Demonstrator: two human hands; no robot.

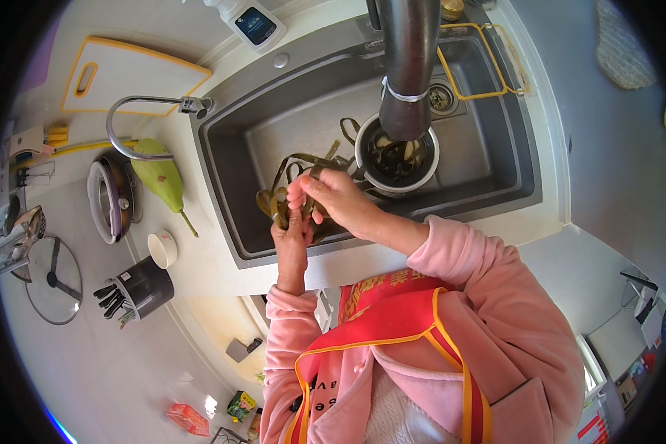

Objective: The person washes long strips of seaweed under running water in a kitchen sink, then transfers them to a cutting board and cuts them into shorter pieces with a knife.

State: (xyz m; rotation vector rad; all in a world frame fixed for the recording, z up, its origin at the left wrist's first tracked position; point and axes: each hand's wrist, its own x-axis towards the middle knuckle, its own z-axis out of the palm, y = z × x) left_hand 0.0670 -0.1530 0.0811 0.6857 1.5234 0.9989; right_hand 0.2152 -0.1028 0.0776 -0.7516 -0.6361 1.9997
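Observation:
Over the left part of the sink, my left hand grips a bundle of flat, olive-brown strips, which look like kelp. Just above it and to the right, my right hand has its fingers curled around the same strips, close to the left hand's fingertips. More strips trail onto the floor of the dark grey sink. Right of my hands, a round pot with a pale rim stands in the sink, holding dark strips and paler pieces in liquid. One strip loops beside its rim.
A thick dark faucet with a white tie hangs over the pot. Yellow-framed racks sit at the sink's right. A chrome tap, green gourd, white cup and knife block stand left.

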